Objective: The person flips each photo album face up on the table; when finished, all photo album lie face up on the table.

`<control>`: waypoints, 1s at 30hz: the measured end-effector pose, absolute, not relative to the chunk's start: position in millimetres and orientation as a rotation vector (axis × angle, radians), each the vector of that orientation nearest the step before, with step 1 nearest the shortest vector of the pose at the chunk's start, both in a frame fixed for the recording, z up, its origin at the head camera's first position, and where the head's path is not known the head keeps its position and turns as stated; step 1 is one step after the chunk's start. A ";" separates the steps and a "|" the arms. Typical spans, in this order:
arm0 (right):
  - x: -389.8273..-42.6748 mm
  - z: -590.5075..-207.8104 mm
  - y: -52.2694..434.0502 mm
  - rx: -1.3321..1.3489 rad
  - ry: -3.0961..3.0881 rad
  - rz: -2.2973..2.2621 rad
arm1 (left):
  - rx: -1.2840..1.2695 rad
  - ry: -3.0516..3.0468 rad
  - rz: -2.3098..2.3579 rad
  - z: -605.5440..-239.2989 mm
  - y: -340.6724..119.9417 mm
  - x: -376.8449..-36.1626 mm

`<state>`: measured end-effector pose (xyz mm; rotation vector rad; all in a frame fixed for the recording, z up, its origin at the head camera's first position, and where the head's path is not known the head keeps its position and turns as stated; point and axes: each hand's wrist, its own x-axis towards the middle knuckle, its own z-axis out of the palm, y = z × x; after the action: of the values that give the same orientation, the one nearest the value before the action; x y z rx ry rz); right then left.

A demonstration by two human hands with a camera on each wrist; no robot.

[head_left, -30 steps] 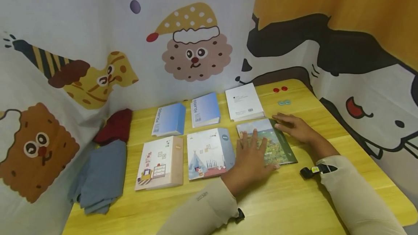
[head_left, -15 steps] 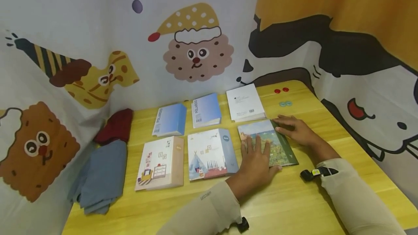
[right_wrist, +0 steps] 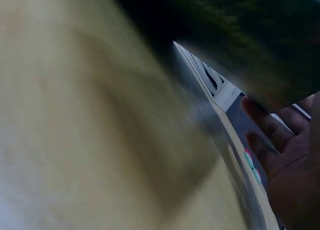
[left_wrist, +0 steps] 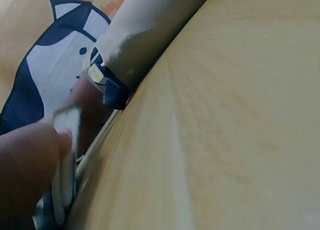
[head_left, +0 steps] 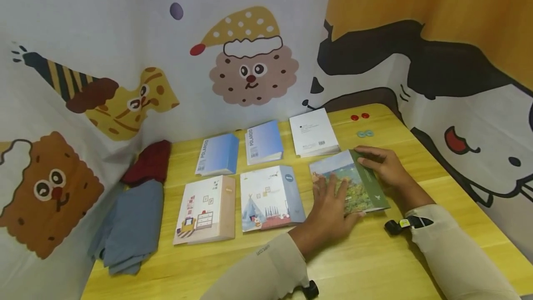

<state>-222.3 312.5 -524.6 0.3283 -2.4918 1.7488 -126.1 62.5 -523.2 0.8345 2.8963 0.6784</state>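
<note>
A photo album with a flower-field cover and a green spine sits at the right of the front row, its spine side tilted up off the table. My left hand holds it, fingers spread over the cover and thumb on the near page edge. In the left wrist view the thumb presses that edge. My right hand grips the far spine corner. Seen from the right wrist, the dark album hangs over the table beside my right hand; part of the grip is hidden.
Two illustrated albums, one beige-spined and one blue-spined, stand left of it. Behind are two blue albums and a white one. Red and teal buttons lie back right; folded grey cloth lies left.
The flower-field album has shifted slightly right, and its spine side has risen from the table. My right fingers have closed in on the spine corner; my left hand has slid lower on the cover.
</note>
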 end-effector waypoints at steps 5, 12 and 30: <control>-218.1 -522.3 309.6 0.348 -2.208 2.080 | 0.894 2.865 0.842 -525.6 62.3 -126.8; -215.6 -520.8 313.3 0.638 -1.743 2.409 | 0.974 2.725 1.068 -523.3 61.4 -127.1; -208.4 -526.2 309.8 0.766 -1.908 2.422 | 1.203 2.558 1.537 -527.9 63.9 -134.5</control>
<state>-208.4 309.8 -526.2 0.7664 -1.9078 2.4225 -134.5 63.9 -527.9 1.2028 2.5576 1.5372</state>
